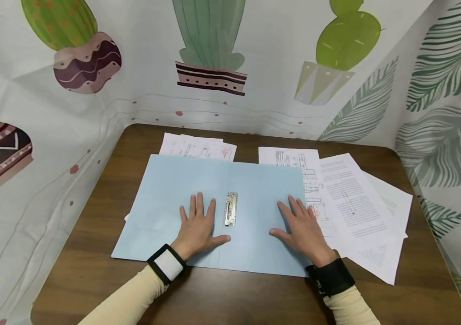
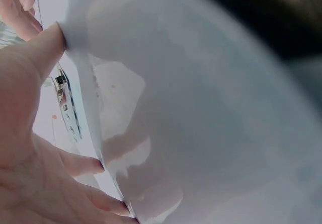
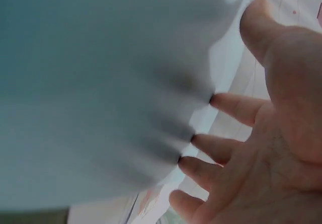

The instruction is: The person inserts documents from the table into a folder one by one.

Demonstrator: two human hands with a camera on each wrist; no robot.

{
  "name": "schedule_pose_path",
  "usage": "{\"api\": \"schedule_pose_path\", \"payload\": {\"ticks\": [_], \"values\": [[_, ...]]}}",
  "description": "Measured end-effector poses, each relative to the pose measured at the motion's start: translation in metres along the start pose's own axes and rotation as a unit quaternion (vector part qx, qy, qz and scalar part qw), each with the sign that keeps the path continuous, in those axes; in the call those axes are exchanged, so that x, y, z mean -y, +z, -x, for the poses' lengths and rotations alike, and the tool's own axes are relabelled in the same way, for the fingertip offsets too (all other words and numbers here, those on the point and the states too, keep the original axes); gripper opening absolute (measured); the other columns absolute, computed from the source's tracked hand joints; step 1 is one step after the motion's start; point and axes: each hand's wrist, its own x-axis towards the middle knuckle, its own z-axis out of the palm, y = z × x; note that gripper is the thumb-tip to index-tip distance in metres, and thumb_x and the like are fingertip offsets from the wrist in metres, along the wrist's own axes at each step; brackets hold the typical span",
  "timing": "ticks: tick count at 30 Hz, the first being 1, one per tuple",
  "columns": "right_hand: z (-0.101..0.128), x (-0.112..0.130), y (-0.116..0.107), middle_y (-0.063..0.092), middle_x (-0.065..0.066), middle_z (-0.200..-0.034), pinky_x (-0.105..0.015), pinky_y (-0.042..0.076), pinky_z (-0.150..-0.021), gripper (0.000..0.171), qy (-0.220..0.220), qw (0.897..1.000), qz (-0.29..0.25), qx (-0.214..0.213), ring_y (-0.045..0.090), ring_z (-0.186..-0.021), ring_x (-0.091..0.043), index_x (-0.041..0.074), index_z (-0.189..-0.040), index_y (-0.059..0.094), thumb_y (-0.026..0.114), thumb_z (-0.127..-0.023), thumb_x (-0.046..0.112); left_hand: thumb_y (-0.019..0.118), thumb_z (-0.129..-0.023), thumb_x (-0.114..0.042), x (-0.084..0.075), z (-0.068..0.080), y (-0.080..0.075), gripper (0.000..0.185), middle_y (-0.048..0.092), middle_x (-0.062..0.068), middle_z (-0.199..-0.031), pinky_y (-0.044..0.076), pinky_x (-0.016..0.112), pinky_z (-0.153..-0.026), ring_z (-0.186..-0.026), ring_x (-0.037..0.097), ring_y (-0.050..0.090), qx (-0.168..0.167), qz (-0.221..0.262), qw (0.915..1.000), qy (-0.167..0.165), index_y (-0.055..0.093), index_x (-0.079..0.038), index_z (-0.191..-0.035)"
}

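Both L hand (image 1: 199, 229) & R hand (image 1: 305, 231) spread on blue folder (image 1: 165, 185); only wrist cams show palms (image 3: 266, 173).

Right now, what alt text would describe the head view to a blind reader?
A person's left hand and right hand rest, fingers spread, on an open light-blue clip folder, either side of its metal clip. Printed sheets show beyond its far and right edges on a wooden table, before a cactus-print cloth.
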Motion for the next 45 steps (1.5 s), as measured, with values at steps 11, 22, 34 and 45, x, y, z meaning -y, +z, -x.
{"api": "schedule_pose_path", "payload": {"ticks": [11,22,34,45], "values": [[-0.025,0.045,0.004,0.038,-0.033,-0.156,-0.067,0.030,-0.113,0.092,-0.029,0.999,-0.022,0.008,0.031,-0.144,-0.058,0.002,-0.150,0.050,0.082,-0.082,0.056,0.079,-0.075,-0.070,-0.003,-0.004,-0.003,0.115,0.015,0.039,-0.162,0.012,0.080,-0.109,-0.150,0.058,0.009,-0.004,-0.007,1.0000,0.004,0.039,0.001,-0.156],[-0.051,0.094,0.028,0.036,-0.037,-0.154,-0.084,0.024,-0.102,0.100,0.054,0.998,-0.031,0.001,0.027,-0.140,-0.066,0.009,-0.151,0.051,0.079,-0.076,0.069,0.079,-0.075,-0.071,-0.002,0.001,0.001,0.114,0.019,0.039,-0.161,0.015,0.082,-0.107,-0.149,0.060,0.013,-0.014,-0.008,0.9999,0.004,0.041,0.001,-0.154],[-0.054,0.107,0.037,0.026,-0.039,-0.159,-0.083,0.015,-0.106,0.101,0.093,0.995,-0.048,0.008,0.016,-0.145,-0.065,0.010,-0.152,0.049,0.082,-0.075,0.067,0.080,-0.074,-0.071,0.000,0.001,0.001,0.114,0.018,0.039,-0.161,0.013,0.082,-0.107,-0.149,0.060,0.011,-0.017,-0.002,0.9998,0.007,0.041,0.001,-0.155],[-0.058,0.109,0.036,0.024,-0.040,-0.159,-0.085,0.010,-0.105,0.099,0.100,0.993,-0.063,0.016,0.013,-0.145,-0.066,0.015,-0.154,0.048,0.085,-0.074,0.062,0.078,-0.075,-0.073,-0.001,0.000,-0.001,0.115,0.017,0.039,-0.162,0.014,0.082,-0.107,-0.149,0.059,0.011,-0.003,-0.013,0.9999,0.004,0.041,0.001,-0.155]]}}
